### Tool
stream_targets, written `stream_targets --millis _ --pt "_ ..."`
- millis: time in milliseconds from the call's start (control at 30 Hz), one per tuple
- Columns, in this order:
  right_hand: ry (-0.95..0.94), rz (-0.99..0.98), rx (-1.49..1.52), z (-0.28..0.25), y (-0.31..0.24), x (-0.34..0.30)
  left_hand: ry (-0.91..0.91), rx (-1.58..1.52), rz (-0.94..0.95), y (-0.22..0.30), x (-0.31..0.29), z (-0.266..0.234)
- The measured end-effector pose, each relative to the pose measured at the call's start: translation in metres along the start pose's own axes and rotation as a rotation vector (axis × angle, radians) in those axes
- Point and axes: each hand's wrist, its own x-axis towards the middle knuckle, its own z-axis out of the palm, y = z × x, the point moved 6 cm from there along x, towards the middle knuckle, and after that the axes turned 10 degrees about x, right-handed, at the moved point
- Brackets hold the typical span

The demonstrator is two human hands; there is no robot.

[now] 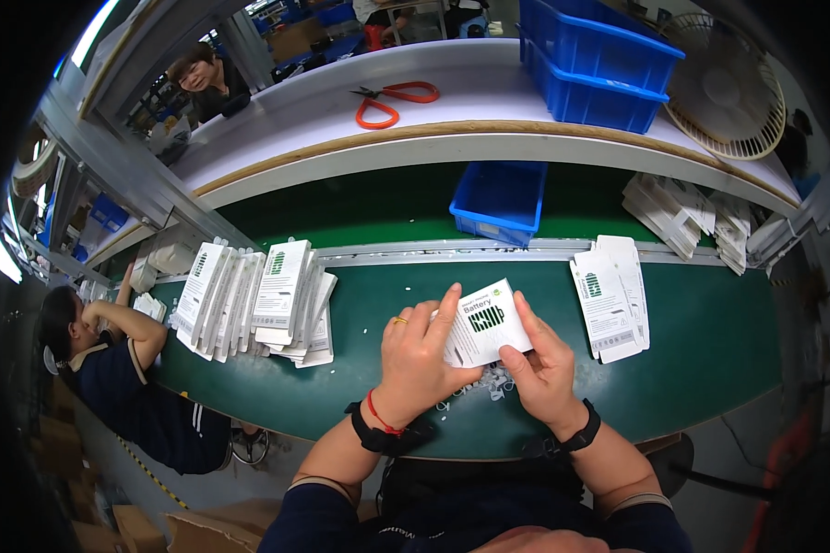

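left hand [417, 355] and right hand [546, 376]: grip closed on white carton [487, 324], held between them above green table [710, 369]. uneven thumb pressure could crease carton; slack fingertip hold might drop it onto small clear pieces [497, 383] below.

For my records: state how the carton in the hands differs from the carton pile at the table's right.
The held carton is gripped by the left hand and right hand; the right pile lies on the green table. The held carton shows a squarer outline; the right pile's is longer. Both are white with dark green printing.
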Motion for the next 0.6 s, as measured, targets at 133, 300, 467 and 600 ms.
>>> stream_targets --millis 133,300,467,600 --pt "-0.003 -0.004 -0.043 0.003 0.007 0.003 -0.009 0.012 -0.036 -0.005 -0.002 -0.002" --pt "0.027 0.001 -0.177 -0.003 -0.004 0.011 -0.014 0.031 -0.073 -0.016 0.003 -0.015" --pt "0.271 0.088 -0.224 -0.048 0.004 0.019 0.344 0.430 -0.414 -0.090 -0.009 -0.075" --pt "0.233 0.111 -0.423 -0.047 -0.001 0.022 0.370 0.589 -0.620 -0.143 -0.034 -0.088"
